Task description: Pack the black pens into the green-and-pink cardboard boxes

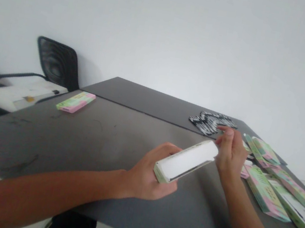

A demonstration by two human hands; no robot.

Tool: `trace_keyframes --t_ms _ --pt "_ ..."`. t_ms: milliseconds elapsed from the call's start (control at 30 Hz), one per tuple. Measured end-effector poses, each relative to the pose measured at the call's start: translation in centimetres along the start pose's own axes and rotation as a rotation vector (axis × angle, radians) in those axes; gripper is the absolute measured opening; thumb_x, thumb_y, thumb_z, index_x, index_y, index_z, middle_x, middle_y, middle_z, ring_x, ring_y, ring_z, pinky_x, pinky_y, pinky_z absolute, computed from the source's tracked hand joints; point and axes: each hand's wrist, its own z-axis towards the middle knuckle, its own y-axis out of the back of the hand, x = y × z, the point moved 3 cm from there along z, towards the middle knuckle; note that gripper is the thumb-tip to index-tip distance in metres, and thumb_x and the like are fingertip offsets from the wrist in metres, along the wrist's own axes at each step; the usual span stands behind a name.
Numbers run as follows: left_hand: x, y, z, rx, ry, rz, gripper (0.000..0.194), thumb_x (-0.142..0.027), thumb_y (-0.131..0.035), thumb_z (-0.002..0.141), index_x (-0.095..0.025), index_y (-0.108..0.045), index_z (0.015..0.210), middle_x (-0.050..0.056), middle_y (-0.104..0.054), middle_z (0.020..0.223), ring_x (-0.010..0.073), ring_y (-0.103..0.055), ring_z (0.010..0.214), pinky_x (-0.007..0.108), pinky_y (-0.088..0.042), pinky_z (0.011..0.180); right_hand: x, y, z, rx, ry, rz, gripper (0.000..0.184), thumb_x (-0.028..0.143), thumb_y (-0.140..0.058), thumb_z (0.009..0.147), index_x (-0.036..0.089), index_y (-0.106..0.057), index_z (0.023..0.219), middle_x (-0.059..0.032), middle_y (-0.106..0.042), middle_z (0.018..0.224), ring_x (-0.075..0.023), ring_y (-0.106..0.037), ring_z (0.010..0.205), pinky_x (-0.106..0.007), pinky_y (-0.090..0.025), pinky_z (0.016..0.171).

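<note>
My left hand [157, 171] is wrapped around a slim cardboard carton [187, 161] from below and the side. Its white face is turned up, and a pale green edge shows at the near end. At the carton's far right end is my right hand [230, 149], its thumb and fingers bent together against the end; the exact contact there is blurred. Just beyond the right hand lies a pile of thin black-and-white sticks, perhaps pens [210, 122]. To the right of that hand are several flat green-and-pink cartons [267, 191], overlapping one another.
One green-and-pink carton [76, 102] lies by itself on the left part of the dark grey table [100, 140]. A seam crosses the tabletop toward the back. Beyond its left edge stands a black mesh chair [58, 62] near a white surface [27, 90]. A pale wall rises behind.
</note>
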Motion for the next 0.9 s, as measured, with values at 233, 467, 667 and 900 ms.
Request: trace_keyframes --t_ms 233,467,667,900 --pt "0.2 -0.7 0.0 -0.002 0.099 -0.132 0.031 -0.022 -0.072 0.085 -0.019 -0.067 0.116 0.008 -0.079 0.109 0.0236 -0.076 0.096 0.034 -0.062 0.09 0.3 0.3 0.2 -0.016 0.026 0.025 0.055 0.058 -0.037 0.111 0.02 -0.076 0.113 -0.0017 -0.063 0.072 -0.02 -0.06 0.07 -0.035 -0.043 0.071" --pt "-1.0 -0.8 0.3 0.126 0.042 -0.358 0.039 -0.033 -0.081 0.088 -0.018 -0.075 0.123 0.013 -0.081 0.12 0.0266 -0.078 0.108 0.036 -0.061 0.095 1.9 0.2 -0.6 -0.004 0.099 0.164 0.057 0.056 -0.036 0.112 0.02 -0.076 0.092 -0.0023 -0.065 0.074 -0.019 -0.061 0.072 -0.034 -0.045 0.072" --pt "0.1 -1.0 -0.1 0.216 0.069 -0.503 0.049 -0.045 -0.085 0.087 -0.024 -0.078 0.131 0.012 -0.078 0.134 0.0318 -0.071 0.13 0.042 -0.054 0.112 0.6 -0.2 -0.3 0.061 0.065 0.003 0.05 0.054 -0.04 0.112 0.02 -0.077 0.105 -0.0009 -0.066 0.073 -0.0179 -0.063 0.073 -0.032 -0.044 0.072" --pt "0.5 -1.4 -0.2 0.197 0.266 -0.474 0.045 -0.029 -0.088 0.085 -0.02 -0.077 0.128 0.014 -0.079 0.133 0.0294 -0.076 0.123 0.043 -0.06 0.108 -4.9 -2.5 -0.3 0.209 0.01 -0.227 0.042 0.053 -0.058 0.102 0.018 -0.073 0.119 -0.0059 -0.072 0.094 -0.0189 -0.064 0.078 -0.035 -0.05 0.079"
